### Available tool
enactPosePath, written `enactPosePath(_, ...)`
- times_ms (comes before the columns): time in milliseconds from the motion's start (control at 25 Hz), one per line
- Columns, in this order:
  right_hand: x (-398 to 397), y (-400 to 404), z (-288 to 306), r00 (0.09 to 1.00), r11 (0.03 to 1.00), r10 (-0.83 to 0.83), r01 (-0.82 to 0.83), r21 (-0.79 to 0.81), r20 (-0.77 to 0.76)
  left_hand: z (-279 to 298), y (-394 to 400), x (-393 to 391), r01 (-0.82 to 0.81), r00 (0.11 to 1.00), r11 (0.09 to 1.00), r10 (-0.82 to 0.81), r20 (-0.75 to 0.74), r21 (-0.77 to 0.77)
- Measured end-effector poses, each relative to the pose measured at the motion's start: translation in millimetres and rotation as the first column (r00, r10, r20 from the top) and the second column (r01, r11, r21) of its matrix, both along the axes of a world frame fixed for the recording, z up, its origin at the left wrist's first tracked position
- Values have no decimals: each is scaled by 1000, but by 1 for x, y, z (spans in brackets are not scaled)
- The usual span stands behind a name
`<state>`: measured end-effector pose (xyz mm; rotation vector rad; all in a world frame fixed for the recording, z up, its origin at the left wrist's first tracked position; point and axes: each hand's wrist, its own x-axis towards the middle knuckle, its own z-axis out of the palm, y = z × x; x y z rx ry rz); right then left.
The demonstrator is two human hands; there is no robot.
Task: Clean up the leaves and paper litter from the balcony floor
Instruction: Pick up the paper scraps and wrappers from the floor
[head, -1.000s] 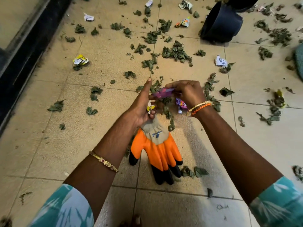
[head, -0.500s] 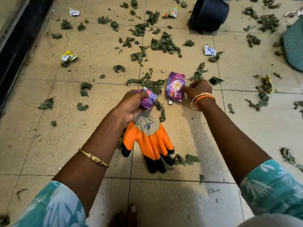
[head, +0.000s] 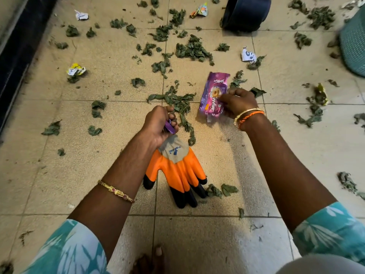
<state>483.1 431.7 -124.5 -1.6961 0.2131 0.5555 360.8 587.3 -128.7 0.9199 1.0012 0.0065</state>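
Fingers of my right hand [head: 238, 101] pinch 1 glossy purple foil snack wrapper [head: 213, 97], held beyond the orange-and-black rubber-coated gloves [head: 177, 171]. My left hand [head: 160, 125] curls around the gloves' grey cuff and a purple scrap [head: 170, 129]. I judge the foil light, crinkly, slippery; grip its edge. Wrapper lettering unreadable.

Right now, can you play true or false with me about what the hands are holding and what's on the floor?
1. The right hand holds a purple wrapper. True.
2. The left hand is empty. False: it grips a torn purple scrap and the cuffs of the orange gloves.
3. The gloves are being worn. False: they hang from the left hand.
4. Green leaves lie scattered across the tiles. True.
5. The floor has no paper litter. False: a crumpled yellow paper lies at the left.
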Motion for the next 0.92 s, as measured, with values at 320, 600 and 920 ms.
enactPosePath(320,-8,-12,-3,988,973,-141,128,192,57,0,-9,15,160,987,970,-154,43,-184)
enactPosePath(600,-10,-17,-29,916,997,19,15,-82,401,-10,-19,48,314,949,935,-311,43,-165)
enactPosePath(920,-15,-23,-11,933,998,44,-56,23,357,-4,-25,70,423,833,669,-552,27,611)
